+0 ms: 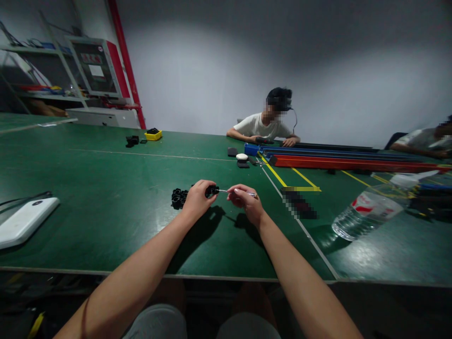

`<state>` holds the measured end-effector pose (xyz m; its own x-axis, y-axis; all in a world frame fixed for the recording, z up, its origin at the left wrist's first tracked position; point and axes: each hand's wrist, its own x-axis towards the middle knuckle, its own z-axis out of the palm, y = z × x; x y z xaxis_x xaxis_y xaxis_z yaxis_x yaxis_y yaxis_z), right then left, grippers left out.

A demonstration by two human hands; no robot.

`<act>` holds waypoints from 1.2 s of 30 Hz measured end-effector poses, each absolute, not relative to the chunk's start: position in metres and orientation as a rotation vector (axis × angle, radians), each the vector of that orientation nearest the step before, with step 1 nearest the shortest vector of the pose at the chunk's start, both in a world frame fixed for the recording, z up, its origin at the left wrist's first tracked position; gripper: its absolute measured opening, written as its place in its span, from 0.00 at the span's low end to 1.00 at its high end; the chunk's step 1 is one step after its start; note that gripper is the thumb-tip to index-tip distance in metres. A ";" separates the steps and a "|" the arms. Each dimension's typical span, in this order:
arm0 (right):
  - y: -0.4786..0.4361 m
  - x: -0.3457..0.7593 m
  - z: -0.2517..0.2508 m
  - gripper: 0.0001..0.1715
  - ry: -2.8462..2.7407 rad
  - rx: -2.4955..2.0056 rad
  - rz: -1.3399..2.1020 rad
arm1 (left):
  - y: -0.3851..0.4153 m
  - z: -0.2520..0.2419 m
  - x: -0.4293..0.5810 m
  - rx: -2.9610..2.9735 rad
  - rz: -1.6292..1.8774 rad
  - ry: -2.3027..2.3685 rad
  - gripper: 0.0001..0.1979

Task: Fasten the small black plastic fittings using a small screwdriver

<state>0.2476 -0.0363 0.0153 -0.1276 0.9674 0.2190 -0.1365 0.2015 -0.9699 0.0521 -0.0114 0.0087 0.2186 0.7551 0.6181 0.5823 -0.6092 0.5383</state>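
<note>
Between thumb and fingers, my left hand (198, 197) grips a small black part (212, 190), raised over the green table (116, 212). My right hand (246, 200) is closed around the handle of a screwdriver (223, 191). Its thin metal shaft points left, and the tip meets the black part; whether it sits in a screw is too small to tell. Just behind and left of my left hand lies a cluster of black parts (178, 198), partly hidden by that hand.
A clear spray bottle (369, 212) stands on the right, a white power bank (28, 221) at far left. Long red (339, 163) and blue rails lie beyond. Further back are a yellow bin (153, 135) and a co-worker (264, 123) seated opposite; another person sits far right.
</note>
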 end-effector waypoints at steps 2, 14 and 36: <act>-0.037 0.247 0.015 0.14 -1.313 -0.896 1.209 | -0.012 0.008 0.052 2.300 1.344 1.274 0.13; -0.036 0.246 0.016 0.15 -1.329 -0.918 1.205 | -0.009 0.004 0.053 2.330 1.385 1.249 0.14; -0.038 0.243 0.019 0.16 -1.345 -0.972 1.192 | -0.008 0.001 0.055 2.323 1.351 1.234 0.16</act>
<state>0.2431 -0.0378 0.0191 -0.1255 0.9751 0.1827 -0.0643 0.1757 -0.9823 0.0553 -0.0082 0.0008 0.2408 0.7338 0.6352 0.5665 -0.6377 0.5219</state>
